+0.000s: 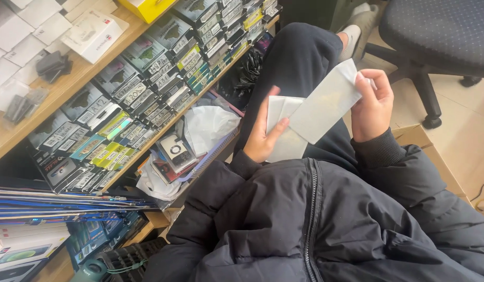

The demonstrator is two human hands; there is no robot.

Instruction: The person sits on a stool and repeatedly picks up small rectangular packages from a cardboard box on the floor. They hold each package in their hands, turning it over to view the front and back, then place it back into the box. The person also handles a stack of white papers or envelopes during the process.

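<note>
Grey packet (pixel 325 107) (flat) pinched between both hands.

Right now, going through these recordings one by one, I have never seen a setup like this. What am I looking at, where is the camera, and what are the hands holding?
There is no machine here. A seated person in a dark padded jacket wears a camera on the head, so the single picture looks down over their own lap.

The left hand holds a small stack of flat white packets, thumb across the front. The right hand pinches the top end of one long pale grey packet, lifted at a slant over the stack.

To the left, wooden shelves carry rows of small boxed packages stood on edge. Lower down lie more packages and a white plastic bag. At top right is an office chair on a pale floor.
</note>
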